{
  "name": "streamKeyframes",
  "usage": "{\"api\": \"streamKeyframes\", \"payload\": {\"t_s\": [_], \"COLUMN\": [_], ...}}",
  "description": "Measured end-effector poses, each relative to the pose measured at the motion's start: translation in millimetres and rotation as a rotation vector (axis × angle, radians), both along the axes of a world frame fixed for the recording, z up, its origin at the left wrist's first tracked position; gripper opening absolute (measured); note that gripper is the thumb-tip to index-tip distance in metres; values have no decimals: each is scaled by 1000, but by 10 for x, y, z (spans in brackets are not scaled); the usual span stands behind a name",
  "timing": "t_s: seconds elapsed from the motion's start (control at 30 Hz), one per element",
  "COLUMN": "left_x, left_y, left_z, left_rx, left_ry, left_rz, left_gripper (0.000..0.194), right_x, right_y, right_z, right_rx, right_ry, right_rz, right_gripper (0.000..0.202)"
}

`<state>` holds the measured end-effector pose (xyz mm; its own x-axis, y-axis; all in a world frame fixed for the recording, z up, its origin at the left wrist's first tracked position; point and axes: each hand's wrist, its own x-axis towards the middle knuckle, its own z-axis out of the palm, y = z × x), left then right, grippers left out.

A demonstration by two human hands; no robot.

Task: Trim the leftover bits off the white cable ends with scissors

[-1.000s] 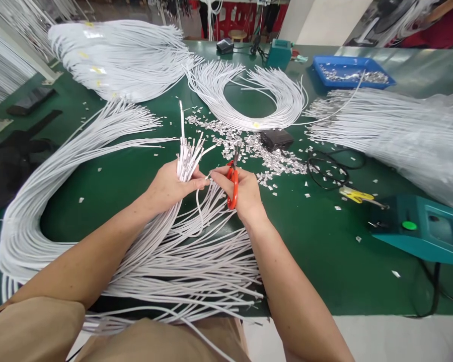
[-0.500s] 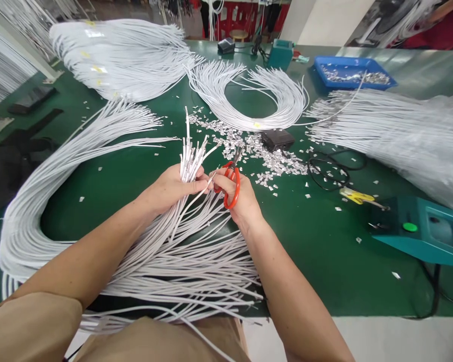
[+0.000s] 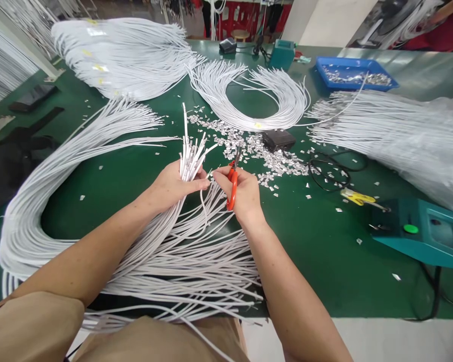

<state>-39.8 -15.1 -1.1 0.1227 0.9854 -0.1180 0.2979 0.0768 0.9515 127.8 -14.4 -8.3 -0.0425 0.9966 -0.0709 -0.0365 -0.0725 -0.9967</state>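
My left hand (image 3: 173,182) is closed around a bunch of white cables (image 3: 190,158), whose ends stick up above the fist. One cable end shows between my left thumb and the fingertips of my right hand (image 3: 245,193). Red-handled scissors (image 3: 232,190) are held in my right hand, with the dark blades pointing up and away. Whether my right fingertips touch the cable end is too small to tell. Many loose white cables (image 3: 196,271) lie beneath both forearms and curve round to the left.
Small silvery pieces (image 3: 249,146) are scattered around a black block (image 3: 278,140). Behind lie coiled cables (image 3: 264,118), a large bundle (image 3: 124,60) and a blue tray (image 3: 355,86). At right are a plastic-covered bundle (image 3: 407,130), yellow-handled tool (image 3: 357,196) and teal machine (image 3: 423,236).
The scissors have turned in my right hand, so their handles now appear edge-on. The cable held at my left thumb now bends downward instead of running straight.
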Motion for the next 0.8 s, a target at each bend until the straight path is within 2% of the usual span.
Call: {"api": "streamKeyframes", "payload": {"t_s": [0.13, 0.23, 0.33, 0.53, 0.67, 0.73, 0.8], "left_x": [18, 13, 0, 0, 1, -5, -13], "left_y": [-17, -15, -7, -20, -15, -2, 13], "left_z": [21, 37, 36, 24, 23, 23, 23], "left_rx": [-43, -63, -68, -29, -39, -51, -54], "left_ry": [-150, -166, -165, -102, -90, -89, -88], "left_rz": [-44, -69, -79, -51, -21, 11, 42], "left_gripper": [43, 50, 49, 46, 47, 49, 50], "right_x": [30, 81, 99, 12, 31, 75, 122], "right_y": [66, 117, 110, 10, 17, 48, 85], "right_z": [-105, -159, -135, -34, -49, -82, -129], "right_rx": [20, 5, 14, 137, 132, 140, 191], "right_ry": [-25, -44, -54, -112, -126, -197, -374], "right_rz": [-78, -140, -91, 4, 20, 37, 69], "right_gripper": [13, 21, 27, 11, 13, 17, 17]}}
